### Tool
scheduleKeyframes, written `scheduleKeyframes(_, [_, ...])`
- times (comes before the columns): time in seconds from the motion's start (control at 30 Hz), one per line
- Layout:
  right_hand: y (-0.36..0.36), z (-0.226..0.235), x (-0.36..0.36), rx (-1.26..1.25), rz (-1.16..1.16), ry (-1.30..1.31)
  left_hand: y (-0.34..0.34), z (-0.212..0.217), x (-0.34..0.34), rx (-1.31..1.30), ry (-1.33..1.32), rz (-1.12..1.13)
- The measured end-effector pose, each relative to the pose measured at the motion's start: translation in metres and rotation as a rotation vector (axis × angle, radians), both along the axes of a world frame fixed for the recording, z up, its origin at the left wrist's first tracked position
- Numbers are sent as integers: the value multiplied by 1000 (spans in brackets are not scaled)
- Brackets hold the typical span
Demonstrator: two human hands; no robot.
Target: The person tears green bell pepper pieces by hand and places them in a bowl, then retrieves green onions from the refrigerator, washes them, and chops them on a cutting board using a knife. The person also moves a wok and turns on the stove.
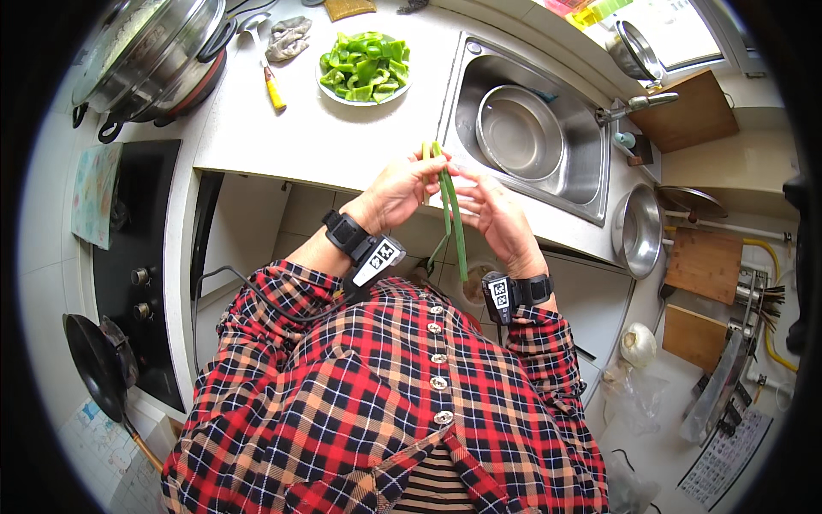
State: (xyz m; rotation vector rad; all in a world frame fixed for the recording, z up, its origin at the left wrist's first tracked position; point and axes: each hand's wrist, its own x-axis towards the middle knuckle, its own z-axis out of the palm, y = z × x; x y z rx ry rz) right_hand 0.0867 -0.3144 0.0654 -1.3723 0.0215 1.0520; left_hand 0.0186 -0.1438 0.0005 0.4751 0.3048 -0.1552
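Note:
Near the counter's front edge, a green scallion (pixel 456 224) hangs between my hands, its long leaves pointing down toward my shirt. My left hand (pixel 390 190) pinches it near the upper end with thumb and fingers. The thumb and fingertips of my right hand (pixel 503 221) close on the same part from the other side. A paler stalk (pixel 425 152) stands up beside my left fingertips. Beyond my hands, a plate (pixel 373 102) of cut green peppers (pixel 366 67) sits on the white counter (pixel 282 141). To the right is the sink (pixel 585 190), with a metal basin (pixel 520 133) in it.
A steamer pot (pixel 163 64) stands at the back left, above a black cooktop (pixel 133 283) and a frying pan (pixel 96 364). A yellow-handled utensil (pixel 274 88) lies beside a grey rag (pixel 289 38). A faucet (pixel 638 104), a metal bowl (pixel 638 231) and cutting boards (pixel 704 264) are at the right.

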Motion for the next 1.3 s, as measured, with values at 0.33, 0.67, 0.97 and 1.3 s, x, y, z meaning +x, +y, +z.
scheduleKeyframes(0.33, [-2,-11,-13,-185,260,-184,0,17,5,165,80,130])
scheduleKeyframes(0.67, [4,-26,-34,-128,-33,-208,-23,4,3,-764,97,266])
scheduleKeyframes(0.97, [-23,-13,14,327,-345,50,-6,13,-4,-257,-46,109])
scheduleKeyframes(1.3, [-3,-18,5,273,-132,121,-28,18,-2,-9,-66,-219])
